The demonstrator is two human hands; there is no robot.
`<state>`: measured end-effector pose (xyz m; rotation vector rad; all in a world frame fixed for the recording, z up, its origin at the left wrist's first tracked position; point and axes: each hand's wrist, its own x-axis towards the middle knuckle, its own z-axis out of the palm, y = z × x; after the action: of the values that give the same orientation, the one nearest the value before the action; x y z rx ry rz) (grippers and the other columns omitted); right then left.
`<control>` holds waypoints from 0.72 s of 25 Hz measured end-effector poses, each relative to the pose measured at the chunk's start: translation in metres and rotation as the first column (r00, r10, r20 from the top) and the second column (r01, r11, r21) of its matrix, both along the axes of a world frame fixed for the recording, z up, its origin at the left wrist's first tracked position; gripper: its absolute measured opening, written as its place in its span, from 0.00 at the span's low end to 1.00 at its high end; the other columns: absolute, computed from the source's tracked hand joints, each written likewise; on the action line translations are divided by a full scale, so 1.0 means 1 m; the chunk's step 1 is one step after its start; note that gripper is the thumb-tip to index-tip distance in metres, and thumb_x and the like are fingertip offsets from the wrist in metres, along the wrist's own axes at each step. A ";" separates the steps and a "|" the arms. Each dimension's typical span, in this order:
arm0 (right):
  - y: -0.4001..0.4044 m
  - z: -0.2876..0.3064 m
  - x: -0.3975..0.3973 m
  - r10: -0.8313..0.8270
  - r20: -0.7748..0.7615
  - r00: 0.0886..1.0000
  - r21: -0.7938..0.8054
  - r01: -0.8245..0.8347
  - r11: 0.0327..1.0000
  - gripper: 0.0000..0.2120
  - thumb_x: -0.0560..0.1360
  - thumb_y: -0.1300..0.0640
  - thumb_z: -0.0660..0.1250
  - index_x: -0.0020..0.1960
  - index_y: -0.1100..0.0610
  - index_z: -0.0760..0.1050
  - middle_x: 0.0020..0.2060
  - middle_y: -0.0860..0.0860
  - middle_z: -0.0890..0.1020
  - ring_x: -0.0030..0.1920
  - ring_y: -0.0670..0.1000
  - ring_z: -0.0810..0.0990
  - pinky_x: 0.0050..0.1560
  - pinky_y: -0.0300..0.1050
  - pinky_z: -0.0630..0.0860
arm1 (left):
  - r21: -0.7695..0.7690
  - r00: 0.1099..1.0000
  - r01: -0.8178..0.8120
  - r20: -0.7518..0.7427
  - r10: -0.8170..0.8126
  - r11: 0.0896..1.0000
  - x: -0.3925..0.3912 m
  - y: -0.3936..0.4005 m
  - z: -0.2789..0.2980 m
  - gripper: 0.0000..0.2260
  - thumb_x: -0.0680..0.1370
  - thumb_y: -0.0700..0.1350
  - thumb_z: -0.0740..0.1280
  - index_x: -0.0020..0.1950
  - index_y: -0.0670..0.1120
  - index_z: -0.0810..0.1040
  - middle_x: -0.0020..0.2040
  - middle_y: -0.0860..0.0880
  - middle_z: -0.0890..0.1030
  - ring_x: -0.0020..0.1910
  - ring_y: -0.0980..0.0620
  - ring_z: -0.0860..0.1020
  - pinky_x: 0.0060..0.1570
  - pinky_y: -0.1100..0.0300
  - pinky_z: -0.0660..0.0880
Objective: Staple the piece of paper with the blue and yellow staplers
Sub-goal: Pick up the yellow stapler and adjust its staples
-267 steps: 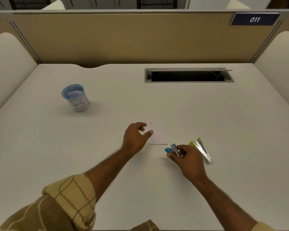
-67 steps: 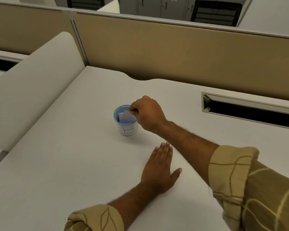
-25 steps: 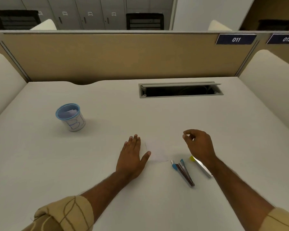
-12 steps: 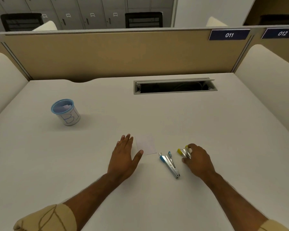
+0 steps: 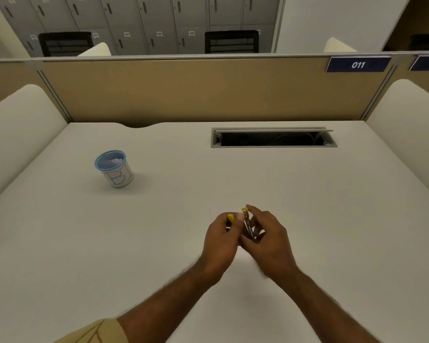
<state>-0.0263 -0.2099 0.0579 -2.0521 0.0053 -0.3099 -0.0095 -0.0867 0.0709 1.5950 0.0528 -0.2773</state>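
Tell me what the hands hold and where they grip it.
Both hands, left hand and right hand, grip the small yellow-tipped metal stapler along its sides, yellow ends poking out above the fingers.

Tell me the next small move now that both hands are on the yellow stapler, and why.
Probably press the yellow stapler closed. The left hand and right hand both grip it with its two yellow tips spread apart. The paper itself is hidden by the hands, so check it sits between them first.

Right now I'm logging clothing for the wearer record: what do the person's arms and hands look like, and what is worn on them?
Both hands, left hand and right hand, are bare: no gloves, rings or watch visible. Both forearms are uncovered. A tan sleeve with thin darker curved lines shows at the left arm; no right sleeve is in frame.
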 end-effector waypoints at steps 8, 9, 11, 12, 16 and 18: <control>0.006 0.024 0.009 0.294 -0.151 0.944 0.336 -0.231 0.913 0.09 0.73 0.55 0.72 0.51 0.46 0.77 0.32 0.50 0.77 0.29 0.48 0.73 0.30 0.44 0.74 | -0.020 0.995 0.095 -0.039 -0.095 0.995 0.015 0.030 0.003 0.15 0.83 0.53 0.57 0.54 0.50 0.82 0.37 0.42 0.78 0.33 0.52 0.74 0.31 0.59 0.73; 0.010 0.023 0.010 0.268 -0.138 0.954 0.338 -0.209 0.918 0.06 0.73 0.56 0.71 0.48 0.49 0.76 0.31 0.50 0.77 0.28 0.49 0.73 0.29 0.45 0.74 | -0.003 0.998 0.048 -0.038 -0.048 0.999 0.016 0.029 0.003 0.15 0.83 0.53 0.57 0.53 0.50 0.82 0.37 0.44 0.78 0.33 0.53 0.73 0.29 0.61 0.71; 0.014 0.020 0.011 0.178 -0.123 0.976 0.356 -0.124 0.926 0.05 0.74 0.59 0.70 0.45 0.54 0.74 0.28 0.49 0.77 0.26 0.52 0.75 0.29 0.48 0.77 | -0.059 0.980 -0.173 -0.108 0.166 0.983 0.022 0.029 0.007 0.13 0.81 0.50 0.57 0.54 0.47 0.79 0.36 0.47 0.76 0.33 0.52 0.73 0.30 0.60 0.71; 0.014 0.017 0.012 0.131 -0.119 0.984 0.380 -0.077 0.922 0.05 0.75 0.59 0.69 0.44 0.55 0.73 0.28 0.50 0.78 0.27 0.54 0.77 0.30 0.49 0.78 | -0.138 0.953 -0.283 -0.148 0.263 0.949 0.029 0.033 0.009 0.12 0.82 0.48 0.57 0.54 0.45 0.77 0.36 0.47 0.76 0.34 0.51 0.73 0.33 0.58 0.72; 0.012 0.010 0.017 0.060 -0.097 0.994 0.513 -0.001 0.858 0.04 0.77 0.64 0.65 0.48 0.58 0.71 0.39 0.58 0.81 0.35 0.59 0.82 0.38 0.49 0.82 | -0.416 0.925 -0.369 -0.249 0.286 0.831 0.047 0.058 0.009 0.12 0.83 0.43 0.57 0.54 0.40 0.78 0.38 0.45 0.80 0.41 0.45 0.80 0.46 0.51 0.77; 0.013 0.009 0.021 0.053 -0.099 0.994 0.614 0.019 0.789 0.07 0.78 0.67 0.63 0.53 0.58 0.70 0.41 0.58 0.81 0.37 0.60 0.83 0.41 0.50 0.83 | -0.491 0.921 -0.366 -0.314 0.231 0.791 0.052 0.069 0.006 0.11 0.79 0.39 0.59 0.54 0.37 0.80 0.39 0.43 0.82 0.43 0.43 0.81 0.50 0.50 0.78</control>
<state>-0.0052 -0.1973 0.0669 -1.4088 0.1401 -0.1501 0.0421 -0.0172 0.0772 0.9562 0.3833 -0.2068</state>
